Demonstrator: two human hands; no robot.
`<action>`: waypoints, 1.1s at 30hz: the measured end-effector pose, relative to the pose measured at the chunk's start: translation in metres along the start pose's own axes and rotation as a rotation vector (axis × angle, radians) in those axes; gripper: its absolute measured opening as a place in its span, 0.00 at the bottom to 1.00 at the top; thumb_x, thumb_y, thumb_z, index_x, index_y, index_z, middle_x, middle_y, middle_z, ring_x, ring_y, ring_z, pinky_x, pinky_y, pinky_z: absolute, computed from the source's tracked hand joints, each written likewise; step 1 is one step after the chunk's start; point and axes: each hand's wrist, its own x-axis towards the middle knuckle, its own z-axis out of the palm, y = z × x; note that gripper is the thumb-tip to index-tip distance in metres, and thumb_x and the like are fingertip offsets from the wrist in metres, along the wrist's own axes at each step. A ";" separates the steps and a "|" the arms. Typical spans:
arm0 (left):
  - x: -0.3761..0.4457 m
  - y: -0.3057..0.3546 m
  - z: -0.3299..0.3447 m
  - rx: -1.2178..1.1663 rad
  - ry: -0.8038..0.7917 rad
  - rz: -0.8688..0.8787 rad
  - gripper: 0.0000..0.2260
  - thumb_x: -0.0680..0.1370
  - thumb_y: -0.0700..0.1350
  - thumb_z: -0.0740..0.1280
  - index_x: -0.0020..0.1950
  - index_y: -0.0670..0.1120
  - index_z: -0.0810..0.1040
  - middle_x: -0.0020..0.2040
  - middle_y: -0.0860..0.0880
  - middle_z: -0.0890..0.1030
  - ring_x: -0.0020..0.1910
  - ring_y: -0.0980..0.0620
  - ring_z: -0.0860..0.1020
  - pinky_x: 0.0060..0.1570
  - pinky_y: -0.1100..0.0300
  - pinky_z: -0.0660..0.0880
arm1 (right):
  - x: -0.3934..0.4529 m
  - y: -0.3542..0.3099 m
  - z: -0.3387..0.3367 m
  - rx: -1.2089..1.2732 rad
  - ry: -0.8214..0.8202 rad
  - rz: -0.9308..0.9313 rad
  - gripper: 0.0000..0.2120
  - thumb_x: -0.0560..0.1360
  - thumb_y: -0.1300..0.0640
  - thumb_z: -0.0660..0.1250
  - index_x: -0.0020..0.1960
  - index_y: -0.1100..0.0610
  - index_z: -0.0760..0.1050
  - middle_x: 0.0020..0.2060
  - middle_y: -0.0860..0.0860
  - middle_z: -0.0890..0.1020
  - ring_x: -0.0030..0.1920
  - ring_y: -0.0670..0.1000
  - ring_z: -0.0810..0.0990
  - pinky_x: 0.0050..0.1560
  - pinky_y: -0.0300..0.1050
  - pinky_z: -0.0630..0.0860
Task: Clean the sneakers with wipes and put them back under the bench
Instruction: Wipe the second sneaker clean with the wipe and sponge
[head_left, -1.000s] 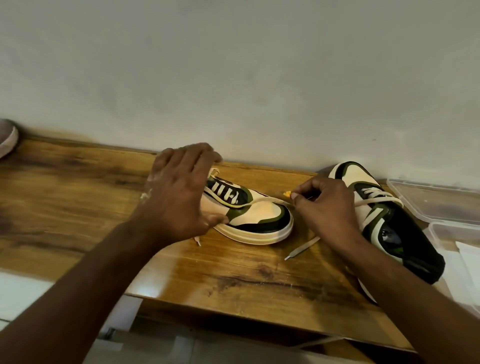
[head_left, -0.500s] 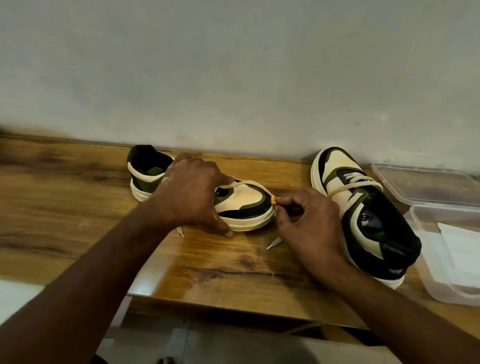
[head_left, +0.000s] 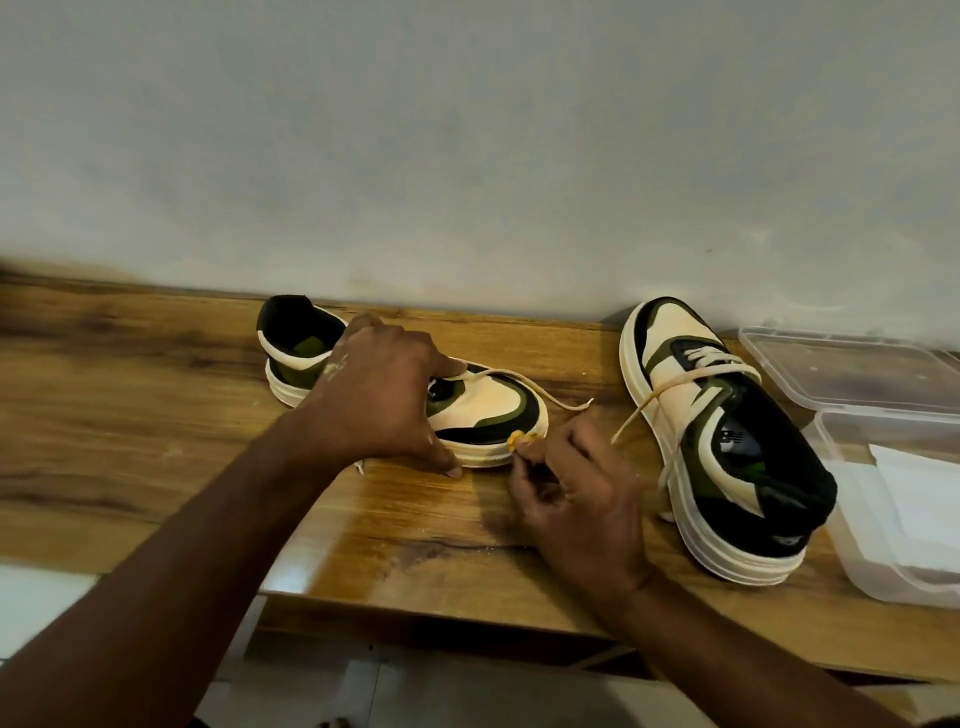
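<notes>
My left hand (head_left: 384, 400) clamps over the cream, olive and black left sneaker (head_left: 483, 410) on the glossy wooden desk (head_left: 156, 415). My right hand (head_left: 576, 499) pinches a small orange scrap (head_left: 518, 440) at its toe sole. The matching second sneaker (head_left: 727, 447) stands right, beside a clear plastic box (head_left: 883, 467).

Wall (head_left: 467, 145): plain, pale grey-white, matte, faint smudges low down near the bench line. Wooden bench top (head_left: 130, 415): warm brown, strong dark grain streaks, glossy finish, butted against the wall. Bright reflected patch on the near part of the top. Front edge in shadow, darker underside below. Floor (head_left: 41, 597): pale, light-toned, visible lower left and under the bench. Lighting dim, even, warm cast.
</notes>
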 end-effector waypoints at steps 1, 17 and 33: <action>0.001 0.002 0.000 0.004 0.015 -0.005 0.52 0.52 0.84 0.65 0.72 0.61 0.78 0.57 0.57 0.84 0.56 0.52 0.81 0.63 0.48 0.67 | -0.002 -0.003 0.002 0.001 -0.051 -0.027 0.05 0.73 0.64 0.76 0.46 0.58 0.81 0.45 0.52 0.78 0.41 0.47 0.76 0.36 0.44 0.78; 0.006 0.008 0.004 -0.025 -0.006 -0.021 0.45 0.62 0.80 0.70 0.75 0.62 0.74 0.61 0.57 0.83 0.64 0.51 0.79 0.76 0.41 0.56 | 0.026 0.020 -0.014 0.040 -0.066 0.178 0.07 0.72 0.63 0.78 0.48 0.54 0.85 0.46 0.45 0.81 0.45 0.42 0.80 0.45 0.39 0.80; -0.009 -0.011 -0.010 -0.030 -0.093 0.166 0.45 0.66 0.60 0.81 0.80 0.66 0.64 0.82 0.59 0.65 0.84 0.53 0.53 0.78 0.33 0.37 | 0.029 0.006 -0.042 0.255 -0.255 0.371 0.11 0.69 0.62 0.80 0.43 0.49 0.83 0.38 0.43 0.85 0.39 0.43 0.84 0.38 0.41 0.84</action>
